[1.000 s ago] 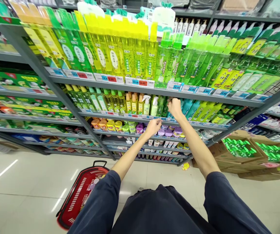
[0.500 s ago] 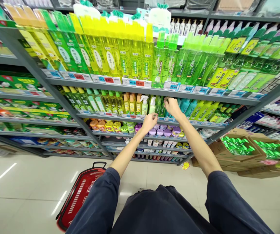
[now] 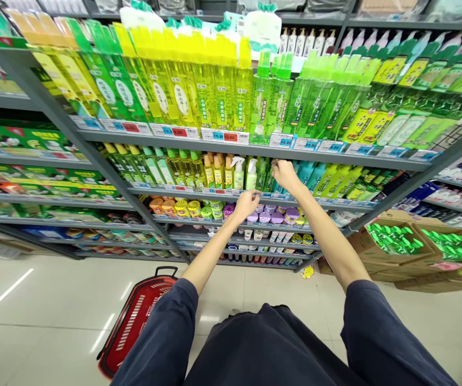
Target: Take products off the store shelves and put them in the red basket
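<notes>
Since little has shifted, work seemingly stays at this shelf (image 3: 142, 189), where the right hand (image 3: 285, 174) curls by green bottles (image 3: 261, 172), the left hand (image 3: 247, 202) curls lower, any pinch impossible to tell.

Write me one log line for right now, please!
right hand: at green bottles, grip unclear | left hand: near purple tubs | red basket: on floor

Smooth plastic spray bottles (image 3: 251, 178), glossy floor (image 3: 49, 305)
</notes>
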### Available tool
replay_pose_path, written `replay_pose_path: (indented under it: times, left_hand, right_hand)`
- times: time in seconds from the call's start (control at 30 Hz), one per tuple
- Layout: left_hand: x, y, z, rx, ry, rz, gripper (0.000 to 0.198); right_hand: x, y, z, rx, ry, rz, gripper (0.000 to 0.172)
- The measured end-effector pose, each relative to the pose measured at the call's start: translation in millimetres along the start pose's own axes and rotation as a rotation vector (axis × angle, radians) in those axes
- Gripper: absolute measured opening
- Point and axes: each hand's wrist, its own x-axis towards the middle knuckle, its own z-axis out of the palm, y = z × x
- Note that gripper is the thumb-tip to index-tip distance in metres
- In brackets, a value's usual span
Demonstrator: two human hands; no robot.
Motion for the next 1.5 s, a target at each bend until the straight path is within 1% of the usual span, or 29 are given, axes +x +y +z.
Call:
replay_pose_path:
  times: [0.1, 0.23, 0.33, 0.43, 0.53, 0.63, 0.7, 0.8, 0.9, 1.03, 1.13, 1.27, 1.37, 1.43, 1.5]
  left_hand:
    - [0.8, 0.5, 1.0, 0.000, -0.003, 0.008, 0.036]
    - [-0.8, 4.5, -0.4, 0.000, -0.005, 0.019, 0.036]
    - [-3.0, 8.6, -4.0, -0.002, 0.004, 0.037, 0.036]
    - [0.7, 16.7, -9.6, -0.007, 0.031, 0.063, 0.036]
    - [17.0, 32.9, -15.7, -0.002, 0.065, 0.102, 0.038]
    - [44.1, 53.9, -19.8, 0.074, 0.116, 0.175, 0.040]
    - [63.1, 66.1, -20.8, 0.130, 0.120, 0.210, 0.043]
    - [84.7, 78.0, -19.8, 0.131, 0.054, 0.189, 0.048]
    - [94.4, 83.1, -16.5, 0.140, 0.007, 0.149, 0.039]
    - [96.4, 84.9, -10.4, 0.182, 0.048, 0.095, 0.029]
    - [98.2, 85.2, -6.8, 0.175, 0.090, 0.051, 0.022]
    - [101.4, 86.7, -5.3, 0.183, 0.090, 0.034, 0.013]
    - [101.4, 88.1, -5.3, 0.183, 0.082, 0.028, 0.014]
    - [100.8, 88.5, -5.0, 0.175, 0.085, 0.025, 0.015]
    - [100.7, 88.4, -4.3, 0.168, 0.096, 0.018, 0.015]
  right_hand:
    - [-1.0, -1.9, -0.9, -0.001, 0.008, 0.003, 0.034]
    - [-6.8, -6.0, -6.0, 0.000, 0.022, -0.006, 0.043]
    - [-20.6, -5.4, -13.9, 0.010, 0.054, -0.015, 0.044]
    - [-41.8, 2.5, -21.6, 0.077, 0.140, 0.018, 0.044]
    - [-60.9, 14.8, -24.9, 0.134, 0.197, 0.078, 0.046]
    - [-71.0, 24.7, -24.1, 0.141, 0.191, 0.107, 0.044]
    - [-73.4, 28.3, -23.3, 0.142, 0.181, 0.111, 0.041]
    - [-74.6, 31.0, -23.5, 0.143, 0.179, 0.113, 0.040]
    - [-75.6, 33.6, -24.3, 0.147, 0.173, 0.111, 0.041]
    - [-73.4, 39.7, -22.5, 0.148, 0.164, 0.120, 0.042]
    - [-65.5, 42.8, -19.6, 0.140, 0.161, 0.141, 0.044]
    - [-51.4, 39.7, -16.4, 0.152, 0.154, 0.167, 0.055]
    - [-42.2, 34.2, -14.5, 0.178, 0.150, 0.182, 0.060]
    - [-36.6, 31.3, -13.4, 0.197, 0.151, 0.201, 0.057]
    - [-31.4, 29.8, -12.5, 0.211, 0.150, 0.226, 0.051]
